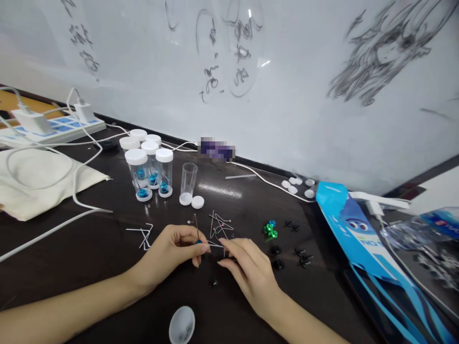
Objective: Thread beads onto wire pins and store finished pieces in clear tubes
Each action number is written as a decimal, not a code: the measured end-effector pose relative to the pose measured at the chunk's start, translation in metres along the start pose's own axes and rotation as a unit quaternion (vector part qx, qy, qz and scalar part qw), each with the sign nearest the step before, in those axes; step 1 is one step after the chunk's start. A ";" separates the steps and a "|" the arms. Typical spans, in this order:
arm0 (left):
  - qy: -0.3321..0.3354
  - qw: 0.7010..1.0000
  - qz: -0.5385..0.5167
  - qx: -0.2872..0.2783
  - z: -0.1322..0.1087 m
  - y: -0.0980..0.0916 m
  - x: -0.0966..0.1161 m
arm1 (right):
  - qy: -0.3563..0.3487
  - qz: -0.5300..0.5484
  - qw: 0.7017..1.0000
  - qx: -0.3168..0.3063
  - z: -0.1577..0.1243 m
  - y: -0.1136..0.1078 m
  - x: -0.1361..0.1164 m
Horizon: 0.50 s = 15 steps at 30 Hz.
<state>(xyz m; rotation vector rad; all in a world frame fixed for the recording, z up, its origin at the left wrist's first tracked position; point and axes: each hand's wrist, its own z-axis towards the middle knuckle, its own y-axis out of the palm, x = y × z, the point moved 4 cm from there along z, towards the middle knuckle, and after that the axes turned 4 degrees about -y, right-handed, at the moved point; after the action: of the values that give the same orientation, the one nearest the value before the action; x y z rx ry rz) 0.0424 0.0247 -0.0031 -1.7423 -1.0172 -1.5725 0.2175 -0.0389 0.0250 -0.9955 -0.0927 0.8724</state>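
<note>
My left hand pinches a small blue part with a thin metal rod standing up from it. Facing it, my right hand is closed on a thin L-shaped hex key, whose long arm points at the blue part. Whether its tip sits in the part is hidden by the left fingertips. Just behind the hands lies a tangle of thin metal rods, some with small coloured ends. More L-shaped hex keys lie left of my left hand. A small black part rests between my wrists.
Several capped clear tubes holding blue parts stand at back left, near an uncapped tube and its white cap. Green parts and black parts lie right. A white cup stands in front; blue packaging lies far right.
</note>
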 end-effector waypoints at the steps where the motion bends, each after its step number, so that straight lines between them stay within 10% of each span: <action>1: -0.005 1.000 -0.010 0.000 0.000 0.000 0.000 | -0.016 -0.007 1.000 0.002 0.000 0.000 -0.001; 15: -0.026 0.997 -0.059 -0.036 0.003 0.003 0.003 | -0.102 -0.061 0.993 -0.011 -0.006 -0.002 -0.008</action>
<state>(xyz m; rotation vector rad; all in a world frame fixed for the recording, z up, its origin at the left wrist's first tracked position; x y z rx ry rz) 0.0461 0.0259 -0.0005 -1.8096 -1.1202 -1.6618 0.2155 -0.0486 0.0256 -0.9090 -0.3331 0.8599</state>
